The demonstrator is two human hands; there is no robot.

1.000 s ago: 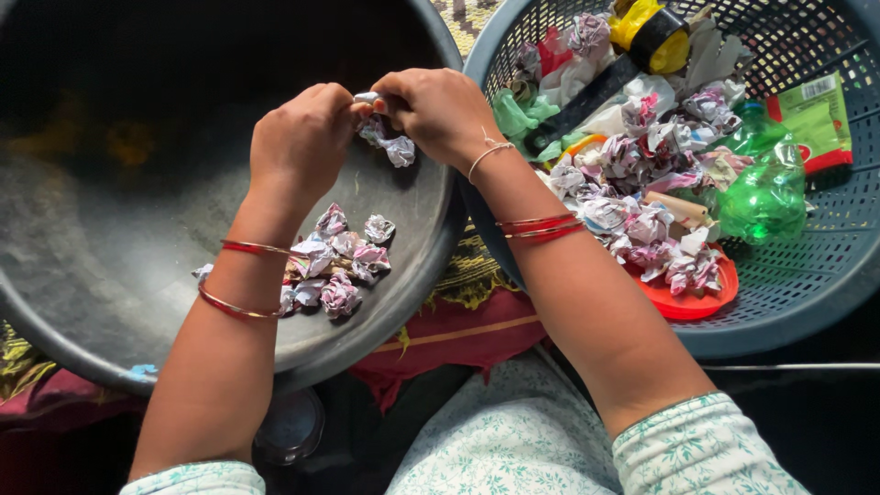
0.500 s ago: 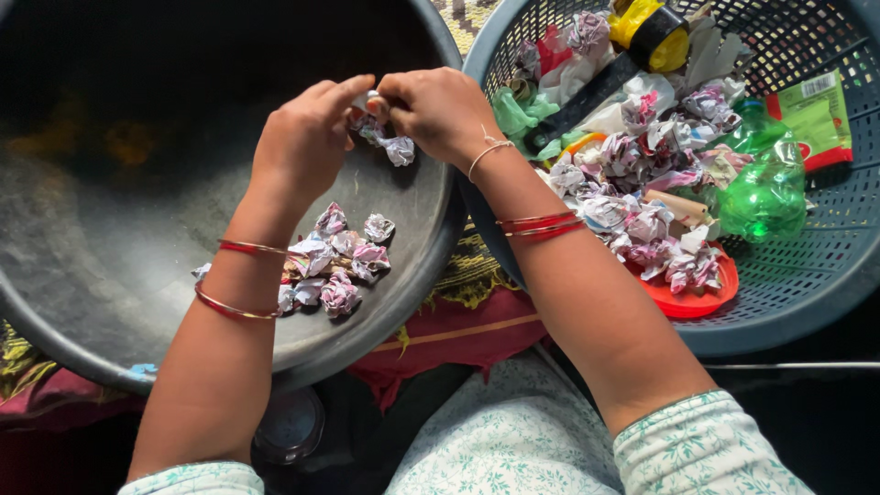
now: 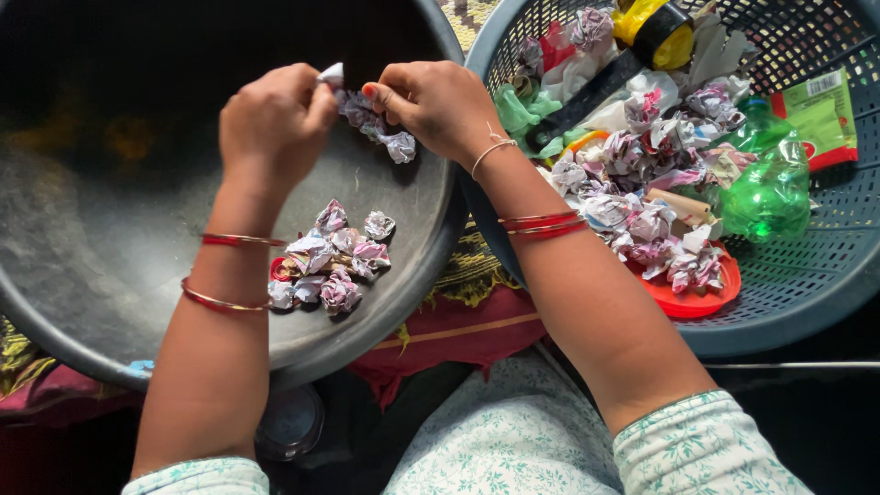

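My left hand (image 3: 273, 124) and my right hand (image 3: 438, 103) both pinch one crumpled strip of printed paper (image 3: 374, 126) and hold it stretched between them above the dark round tub (image 3: 119, 302). A white end of the paper sticks up from my left fingers. Several crumpled paper balls (image 3: 332, 257) lie in a heap on the tub's floor below my left wrist. Both wrists wear red bangles.
A grey-blue perforated basket (image 3: 807, 275) on the right holds many more crumpled papers (image 3: 642, 156), a green plastic bottle (image 3: 765, 192), a red lid (image 3: 692, 298), a yellow and black object (image 3: 653, 29) and a green and red packet (image 3: 820, 115). Patterned cloth lies under both containers.
My left hand has moved left and up, away from the right hand, pulling the crumpled paper out longer between them. The right hand has barely shifted.
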